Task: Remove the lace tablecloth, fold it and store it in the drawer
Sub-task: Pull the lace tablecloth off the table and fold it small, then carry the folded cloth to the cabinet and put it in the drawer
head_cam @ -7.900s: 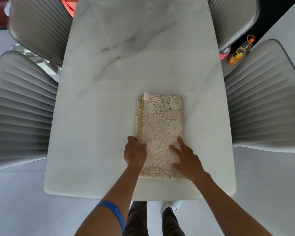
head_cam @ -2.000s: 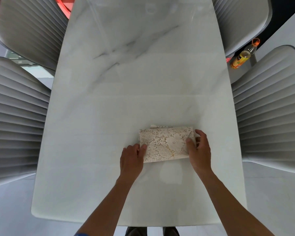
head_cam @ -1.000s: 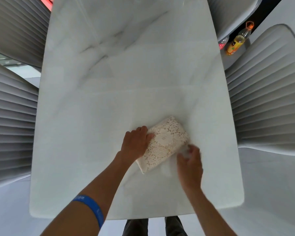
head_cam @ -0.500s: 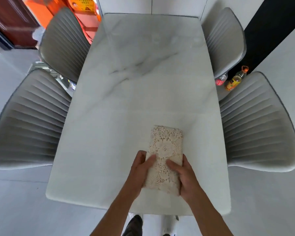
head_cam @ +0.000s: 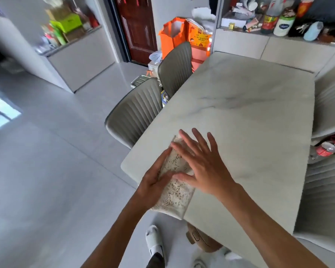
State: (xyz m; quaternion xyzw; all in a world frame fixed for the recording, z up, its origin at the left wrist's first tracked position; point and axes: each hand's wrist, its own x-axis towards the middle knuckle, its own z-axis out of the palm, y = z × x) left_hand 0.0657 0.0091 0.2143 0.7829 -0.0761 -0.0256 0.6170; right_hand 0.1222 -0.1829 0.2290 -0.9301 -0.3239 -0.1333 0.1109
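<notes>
The folded cream lace tablecloth lies as a narrow bundle at the near edge of the white marble table, its near end hanging slightly over the rim. My left hand grips the bundle along its left side, thumb on top. My right hand is flat with fingers spread, hovering over or resting on the far half of the cloth. No drawer is clearly identifiable in view.
Two grey ribbed chairs stand on the table's left side, another chair on the right with a bottle beside it. Orange bags and a cluttered grey cabinet lie beyond; open floor to the left.
My head has turned left and lifted, bringing the room into view. The cloth bundle has slid to the table's near edge; my right hand has opened flat above it.
</notes>
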